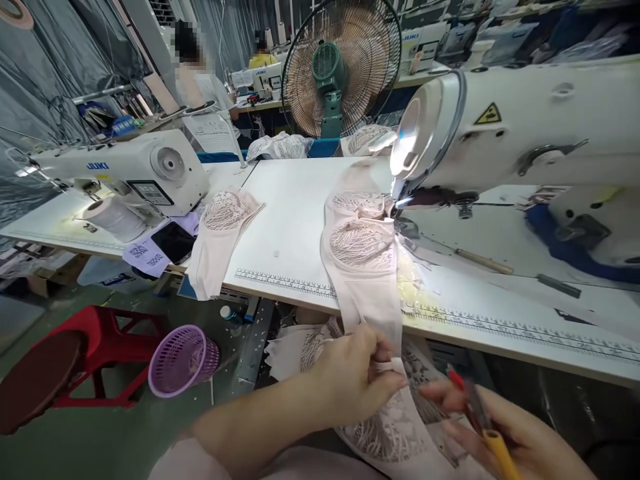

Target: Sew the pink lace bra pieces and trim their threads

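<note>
A pale pink bra piece with lace cups lies on the sewing table, its upper end at the needle area of the sewing machine. Its lower band hangs over the front edge, where my left hand pinches the fabric between thumb and fingers. More joined lace bra pieces hang below that hand, over my lap. To the right, my right hand is closed round thread snips with yellow and red parts, blurred by motion. Their tip is close to the hanging fabric; whether it touches, I cannot tell.
Another bra piece lies over the table edge at left, near a phone and a thread cone. A second sewing machine, a large fan, a red stool and a purple basket surround the table. A person stands behind.
</note>
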A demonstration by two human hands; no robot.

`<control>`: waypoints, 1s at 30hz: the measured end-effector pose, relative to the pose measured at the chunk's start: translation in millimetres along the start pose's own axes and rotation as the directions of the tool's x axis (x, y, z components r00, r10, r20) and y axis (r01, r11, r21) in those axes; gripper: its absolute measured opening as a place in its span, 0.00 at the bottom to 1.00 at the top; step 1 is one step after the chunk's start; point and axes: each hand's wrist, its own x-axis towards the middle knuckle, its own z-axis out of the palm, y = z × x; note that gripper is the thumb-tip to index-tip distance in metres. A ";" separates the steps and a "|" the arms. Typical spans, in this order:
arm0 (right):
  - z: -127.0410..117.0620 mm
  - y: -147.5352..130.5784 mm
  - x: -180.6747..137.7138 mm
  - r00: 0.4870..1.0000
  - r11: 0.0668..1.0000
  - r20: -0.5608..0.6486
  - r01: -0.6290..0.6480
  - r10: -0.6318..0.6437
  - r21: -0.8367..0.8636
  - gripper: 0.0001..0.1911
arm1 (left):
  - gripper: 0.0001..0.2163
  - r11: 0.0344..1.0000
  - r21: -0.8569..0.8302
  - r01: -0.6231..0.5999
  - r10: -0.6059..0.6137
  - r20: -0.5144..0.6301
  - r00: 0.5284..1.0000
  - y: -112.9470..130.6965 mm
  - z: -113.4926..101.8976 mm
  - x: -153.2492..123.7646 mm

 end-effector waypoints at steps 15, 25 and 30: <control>7.2 -45.7 41.1 0.978 0.977 -0.006 0.208 -0.209 -0.048 0.07 | 0.05 0.935 0.123 -0.333 0.351 -0.182 0.919 -5.2 12.1 1.8; 13.1 -55.0 43.6 0.944 0.940 0.010 0.331 -0.331 -0.082 0.05 | 0.08 0.966 -0.042 -0.256 0.251 -0.106 0.962 -1.8 2.0 1.7; 13.7 -54.2 49.0 0.959 0.953 0.030 0.283 -0.282 -0.103 0.06 | 0.08 0.962 -0.248 -0.117 0.103 -0.070 0.992 -2.2 -4.1 0.8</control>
